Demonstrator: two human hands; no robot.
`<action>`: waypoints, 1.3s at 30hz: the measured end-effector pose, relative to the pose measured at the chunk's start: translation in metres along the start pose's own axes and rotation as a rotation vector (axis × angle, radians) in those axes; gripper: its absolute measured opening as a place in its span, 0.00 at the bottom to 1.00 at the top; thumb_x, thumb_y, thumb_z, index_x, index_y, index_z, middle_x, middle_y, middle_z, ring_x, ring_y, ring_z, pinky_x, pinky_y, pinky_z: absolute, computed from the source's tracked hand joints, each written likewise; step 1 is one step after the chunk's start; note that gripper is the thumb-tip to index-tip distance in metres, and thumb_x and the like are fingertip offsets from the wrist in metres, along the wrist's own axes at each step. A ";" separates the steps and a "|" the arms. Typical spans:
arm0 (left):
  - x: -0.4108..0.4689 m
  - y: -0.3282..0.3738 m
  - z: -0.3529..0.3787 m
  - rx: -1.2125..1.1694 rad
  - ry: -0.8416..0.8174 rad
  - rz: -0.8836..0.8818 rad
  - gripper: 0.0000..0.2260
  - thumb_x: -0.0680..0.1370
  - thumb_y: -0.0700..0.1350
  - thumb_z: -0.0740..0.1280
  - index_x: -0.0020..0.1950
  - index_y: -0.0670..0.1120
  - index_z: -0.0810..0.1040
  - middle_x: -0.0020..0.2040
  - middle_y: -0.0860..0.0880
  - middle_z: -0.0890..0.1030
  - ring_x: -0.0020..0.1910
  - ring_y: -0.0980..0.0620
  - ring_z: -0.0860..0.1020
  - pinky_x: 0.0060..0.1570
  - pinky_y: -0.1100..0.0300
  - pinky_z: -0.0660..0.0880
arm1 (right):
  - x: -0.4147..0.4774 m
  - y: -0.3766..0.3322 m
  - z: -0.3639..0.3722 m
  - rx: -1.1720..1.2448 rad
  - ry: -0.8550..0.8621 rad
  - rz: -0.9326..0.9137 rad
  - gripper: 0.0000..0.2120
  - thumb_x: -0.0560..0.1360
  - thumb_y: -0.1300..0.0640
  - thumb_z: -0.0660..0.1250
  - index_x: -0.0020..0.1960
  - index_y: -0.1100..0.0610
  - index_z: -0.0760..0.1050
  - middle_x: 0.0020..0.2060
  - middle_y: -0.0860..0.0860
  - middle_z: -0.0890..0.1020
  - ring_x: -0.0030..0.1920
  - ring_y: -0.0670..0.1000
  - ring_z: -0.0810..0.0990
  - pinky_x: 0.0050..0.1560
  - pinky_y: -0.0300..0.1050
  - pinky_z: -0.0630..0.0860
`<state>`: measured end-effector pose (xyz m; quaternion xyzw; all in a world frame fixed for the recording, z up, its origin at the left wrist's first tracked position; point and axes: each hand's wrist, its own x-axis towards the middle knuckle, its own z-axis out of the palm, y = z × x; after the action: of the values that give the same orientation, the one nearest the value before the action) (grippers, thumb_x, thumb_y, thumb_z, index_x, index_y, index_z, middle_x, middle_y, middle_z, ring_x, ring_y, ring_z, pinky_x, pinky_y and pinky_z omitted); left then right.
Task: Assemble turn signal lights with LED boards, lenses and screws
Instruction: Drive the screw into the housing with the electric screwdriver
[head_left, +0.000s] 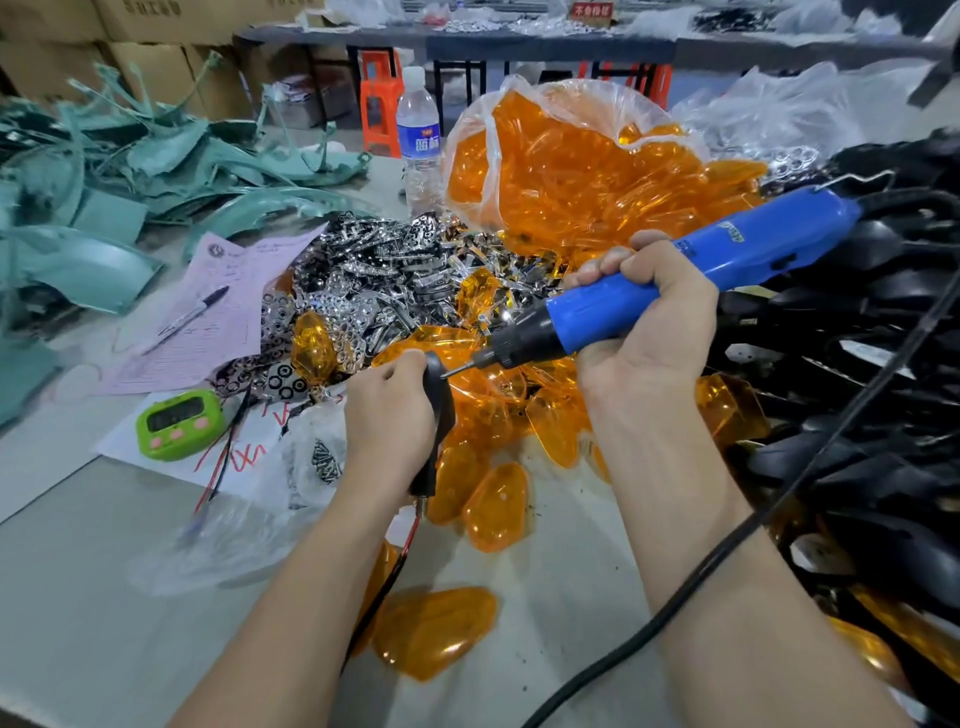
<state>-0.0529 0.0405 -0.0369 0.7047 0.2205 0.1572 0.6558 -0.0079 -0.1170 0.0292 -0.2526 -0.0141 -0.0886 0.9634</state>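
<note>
My left hand (387, 415) grips a black turn signal housing (440, 410) upright, its stem pointing down with red and black wires (400, 556) trailing from it. My right hand (649, 317) is wrapped around a blue electric screwdriver (691, 275). The driver's bit tip (448, 373) touches the back of the housing near its top. Orange lenses (496, 506) lie scattered on the table under and around my hands. A heap of chrome reflector pieces (384, 280) sits behind my left hand. Small screws (326, 460) lie in clear plastic to the left.
A clear bag of orange lenses (566, 156) stands at the back, a pile of black housings (862, 364) on the right. The screwdriver's black cord (769, 514) crosses my right forearm. A green timer (179, 423), pink paper with a pen (195, 312), a water bottle (418, 140) and teal panels (104, 171) sit left.
</note>
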 end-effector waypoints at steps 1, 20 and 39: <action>0.000 0.000 0.000 0.005 0.001 0.002 0.18 0.73 0.53 0.64 0.36 0.38 0.78 0.32 0.38 0.75 0.32 0.42 0.75 0.31 0.49 0.70 | -0.001 0.000 0.000 -0.006 0.003 -0.002 0.11 0.65 0.70 0.63 0.45 0.59 0.71 0.32 0.55 0.74 0.32 0.54 0.75 0.41 0.51 0.79; -0.011 -0.003 0.002 0.392 0.182 0.282 0.26 0.82 0.43 0.59 0.22 0.47 0.67 0.20 0.51 0.65 0.23 0.52 0.63 0.28 0.54 0.58 | -0.033 -0.008 0.017 -0.336 0.085 0.076 0.18 0.78 0.73 0.57 0.66 0.80 0.67 0.49 0.68 0.73 0.41 0.62 0.75 0.45 0.51 0.78; -0.016 -0.005 -0.002 0.485 0.175 0.408 0.18 0.86 0.44 0.53 0.44 0.49 0.80 0.42 0.47 0.81 0.43 0.43 0.76 0.41 0.50 0.69 | -0.048 -0.008 0.023 -0.341 0.037 0.070 0.20 0.77 0.76 0.58 0.68 0.79 0.68 0.36 0.59 0.75 0.32 0.51 0.77 0.37 0.44 0.78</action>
<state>-0.0679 0.0341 -0.0405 0.8538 0.1613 0.2883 0.4023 -0.0566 -0.1051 0.0494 -0.4110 0.0275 -0.0608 0.9092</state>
